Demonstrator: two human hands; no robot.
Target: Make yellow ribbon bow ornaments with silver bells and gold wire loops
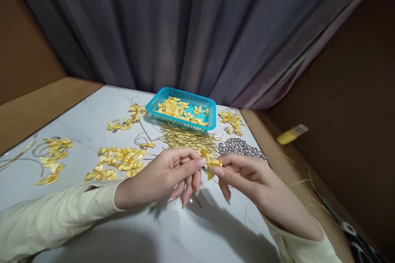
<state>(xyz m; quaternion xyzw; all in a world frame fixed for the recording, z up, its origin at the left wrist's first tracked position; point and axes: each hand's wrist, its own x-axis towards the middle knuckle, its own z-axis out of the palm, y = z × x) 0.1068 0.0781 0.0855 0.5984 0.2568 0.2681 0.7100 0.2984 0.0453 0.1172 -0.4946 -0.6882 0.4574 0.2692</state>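
Observation:
A yellow ribbon bow [211,163] is pinched between both hands above the white tabletop. My left hand [173,174] closes thumb and forefinger on the bow's left side, where a small silvery piece, perhaps a bell, shows by the thumb tip. On the other side, my right hand [249,174] grips the right loop with thumb and fingertips. Just beyond the hands lies a pile of gold twist ties [191,137]. Silver bells [240,148] are heaped past my right hand. Loose yellow bows [119,160] lie beyond my left forearm.
A turquoise basket [212,125] with yellow bows stands at the back. Bows with ties and bells lie in clusters at far left [57,152], back left [131,117] and back right [231,119]. A yellow tube [291,134] rests off the table's right edge. Behind hangs a grey curtain [160,28].

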